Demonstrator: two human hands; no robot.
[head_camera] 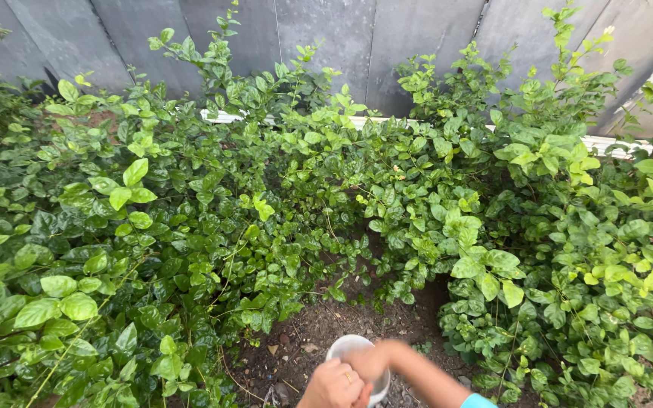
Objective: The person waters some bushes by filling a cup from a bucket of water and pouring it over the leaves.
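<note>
Dense green shrubs (190, 227) are seen to the left of the white bowl (345, 346), and a grey fence (326, 38) stands well behind it, beyond the leaves. The bowl itself is held low at the bottom edge of the view, above a patch of bare soil (326, 321), with only part of its rim shown. It is judged to be light and rigid, probably plastic or enamel, smooth and perhaps a little slippery if wet; a hold at the rim or cupped under the base would suit it best.

Just below and left of the bowl's rim, the left hand (334, 385) is curled, knuckles up, a ring seen on one finger; its fingers are closed narrow against the bowl's near side, apparently gripping it. To the right of that, the right hand (372, 361) is bent over the bowl's rim with the forearm (425, 378) running down toward the lower right, a blue sleeve (478, 401) at its end. Whether its fingers are closed on anything cannot be told. More shrubs (568, 264) fill the right of the bowl.
</note>
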